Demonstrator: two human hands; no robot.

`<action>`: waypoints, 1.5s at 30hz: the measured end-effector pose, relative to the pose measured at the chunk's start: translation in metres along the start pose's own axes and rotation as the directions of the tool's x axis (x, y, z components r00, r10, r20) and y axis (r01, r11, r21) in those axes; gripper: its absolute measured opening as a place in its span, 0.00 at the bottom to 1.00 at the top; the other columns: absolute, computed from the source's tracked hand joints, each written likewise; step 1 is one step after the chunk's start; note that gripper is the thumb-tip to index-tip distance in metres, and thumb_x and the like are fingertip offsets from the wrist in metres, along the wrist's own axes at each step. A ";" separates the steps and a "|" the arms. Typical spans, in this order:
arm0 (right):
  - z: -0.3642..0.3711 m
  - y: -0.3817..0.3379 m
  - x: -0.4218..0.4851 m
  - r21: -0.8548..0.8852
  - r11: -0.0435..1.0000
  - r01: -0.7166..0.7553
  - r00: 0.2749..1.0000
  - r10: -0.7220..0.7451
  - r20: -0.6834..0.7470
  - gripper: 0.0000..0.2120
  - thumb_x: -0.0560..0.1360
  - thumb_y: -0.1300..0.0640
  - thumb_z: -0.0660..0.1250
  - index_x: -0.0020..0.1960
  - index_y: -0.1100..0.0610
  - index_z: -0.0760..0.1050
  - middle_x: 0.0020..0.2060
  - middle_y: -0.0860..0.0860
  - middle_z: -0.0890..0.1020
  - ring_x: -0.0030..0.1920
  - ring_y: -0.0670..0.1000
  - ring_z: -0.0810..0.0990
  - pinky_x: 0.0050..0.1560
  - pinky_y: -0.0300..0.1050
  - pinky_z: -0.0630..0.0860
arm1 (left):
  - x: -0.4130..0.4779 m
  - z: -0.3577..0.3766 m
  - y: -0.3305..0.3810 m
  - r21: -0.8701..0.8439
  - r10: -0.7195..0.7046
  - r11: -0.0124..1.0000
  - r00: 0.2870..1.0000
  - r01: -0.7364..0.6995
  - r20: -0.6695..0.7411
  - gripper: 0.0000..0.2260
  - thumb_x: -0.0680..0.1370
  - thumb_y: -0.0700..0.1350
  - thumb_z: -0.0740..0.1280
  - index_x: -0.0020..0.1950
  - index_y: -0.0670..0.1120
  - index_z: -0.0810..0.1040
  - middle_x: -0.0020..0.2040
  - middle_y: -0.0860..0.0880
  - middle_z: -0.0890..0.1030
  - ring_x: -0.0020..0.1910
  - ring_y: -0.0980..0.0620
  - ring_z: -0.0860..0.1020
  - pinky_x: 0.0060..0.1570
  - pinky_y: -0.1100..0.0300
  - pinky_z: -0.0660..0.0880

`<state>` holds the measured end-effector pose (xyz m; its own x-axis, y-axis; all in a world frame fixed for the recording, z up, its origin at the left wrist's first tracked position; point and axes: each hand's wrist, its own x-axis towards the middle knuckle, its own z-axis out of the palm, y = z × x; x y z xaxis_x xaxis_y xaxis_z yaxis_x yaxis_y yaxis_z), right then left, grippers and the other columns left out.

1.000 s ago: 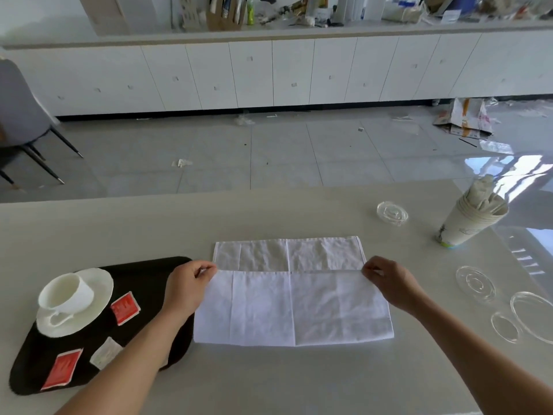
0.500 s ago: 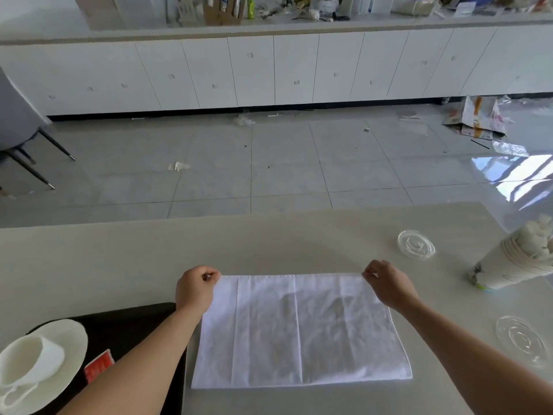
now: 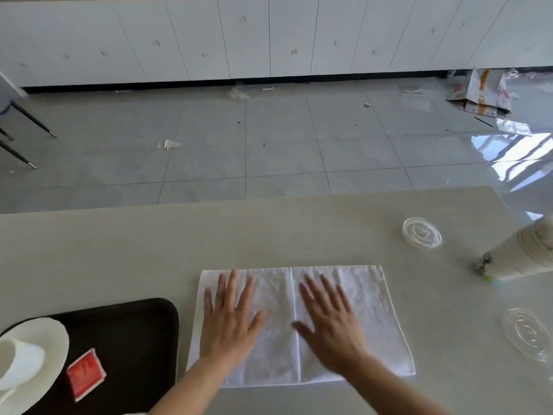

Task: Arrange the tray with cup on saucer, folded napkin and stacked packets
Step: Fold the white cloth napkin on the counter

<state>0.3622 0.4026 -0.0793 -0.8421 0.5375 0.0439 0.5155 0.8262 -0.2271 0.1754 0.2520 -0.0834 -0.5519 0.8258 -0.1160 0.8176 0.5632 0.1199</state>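
A white napkin (image 3: 371, 313), folded in half, lies flat on the beige table in front of me. My left hand (image 3: 232, 319) rests flat on its left half with fingers spread. My right hand (image 3: 329, 319) lies flat on its middle, fingers spread, slightly blurred. To the left stands a black tray (image 3: 134, 330). On its left part, cut by the frame edge, a white cup (image 3: 18, 363) sits on a white saucer (image 3: 51, 333). One red packet (image 3: 85, 374) lies on the tray beside the saucer. Other packets are out of view.
A clear plastic lid (image 3: 422, 232) lies at the far right of the table, another clear lid (image 3: 528, 333) nearer the right edge. A stack of paper cups (image 3: 520, 259) leans in from the right. Beyond the table's far edge are floor tiles and white cabinets.
The napkin's near half was folded up over the far half. Both hands then let go of the far corners and now lie flat on the folded napkin.
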 end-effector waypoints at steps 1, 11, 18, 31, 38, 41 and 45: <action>0.008 -0.011 -0.006 -0.019 1.000 0.018 0.999 -0.017 0.033 0.34 0.79 0.33 0.48 0.78 0.51 0.56 0.79 0.48 0.54 0.79 0.55 0.49 0.74 0.58 0.49 | -0.006 0.005 0.001 0.019 -0.022 1.000 1.000 0.022 0.007 0.32 0.78 0.67 0.44 0.79 0.55 0.45 0.80 0.45 0.45 0.78 0.44 0.42 0.74 0.39 0.40; 0.001 0.067 -0.061 -0.156 0.960 -0.234 0.968 0.245 0.057 0.39 0.79 0.32 0.45 0.79 0.58 0.53 0.79 0.52 0.53 0.79 0.52 0.48 0.76 0.56 0.50 | -0.017 0.008 -0.003 0.101 -0.046 0.994 0.998 0.042 0.037 0.32 0.77 0.67 0.40 0.78 0.56 0.37 0.80 0.48 0.39 0.78 0.45 0.37 0.74 0.39 0.41; 0.001 0.067 -0.075 -0.159 0.965 -0.209 0.971 0.224 0.079 0.39 0.79 0.32 0.46 0.79 0.59 0.53 0.79 0.52 0.53 0.79 0.52 0.48 0.77 0.54 0.47 | -0.032 0.008 -0.003 0.110 -0.093 0.990 0.992 0.084 0.082 0.32 0.76 0.68 0.36 0.75 0.58 0.31 0.78 0.49 0.34 0.76 0.46 0.33 0.73 0.40 0.36; -0.004 0.081 -0.106 -0.205 0.957 -0.207 0.970 0.228 0.081 0.40 0.78 0.31 0.42 0.78 0.59 0.52 0.79 0.51 0.52 0.79 0.50 0.44 0.77 0.51 0.42 | -0.117 -0.025 0.012 0.003 -0.098 0.995 0.994 0.098 -0.041 0.23 0.72 0.51 0.74 0.62 0.41 0.76 0.63 0.37 0.77 0.59 0.36 0.78 0.52 0.47 0.79; -0.007 0.086 -0.114 -0.205 0.956 -0.209 0.969 0.231 0.091 0.41 0.77 0.31 0.39 0.79 0.58 0.52 0.79 0.50 0.51 0.79 0.50 0.44 0.77 0.53 0.43 | -0.154 -0.027 0.036 -0.034 -0.381 0.924 0.925 0.380 0.000 0.20 0.71 0.48 0.72 0.60 0.42 0.74 0.47 0.42 0.76 0.44 0.43 0.75 0.37 0.51 0.75; -0.008 0.085 -0.114 -0.210 0.954 -0.212 0.968 0.235 0.091 0.41 0.76 0.30 0.37 0.79 0.56 0.49 0.79 0.49 0.48 0.79 0.50 0.42 0.77 0.53 0.41 | -0.153 -0.024 0.036 0.027 -0.469 0.883 0.878 0.469 0.091 0.29 0.76 0.57 0.65 0.69 0.42 0.63 0.55 0.44 0.72 0.52 0.46 0.73 0.49 0.57 0.74; -0.008 0.084 -0.114 -0.214 0.955 -0.204 0.969 0.229 0.097 0.41 0.75 0.29 0.34 0.80 0.54 0.46 0.79 0.49 0.44 0.78 0.50 0.39 0.77 0.53 0.39 | -0.144 -0.027 0.028 -0.036 -0.557 0.822 0.815 0.568 0.159 0.25 0.72 0.59 0.70 0.58 0.44 0.68 0.55 0.43 0.72 0.50 0.45 0.75 0.42 0.58 0.73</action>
<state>0.5028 0.4124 -0.0953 -0.7130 0.6934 -0.1041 0.6984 0.7154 -0.0178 0.2737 0.1494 -0.0365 -0.8788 0.3554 -0.3184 0.3527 0.9332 0.0682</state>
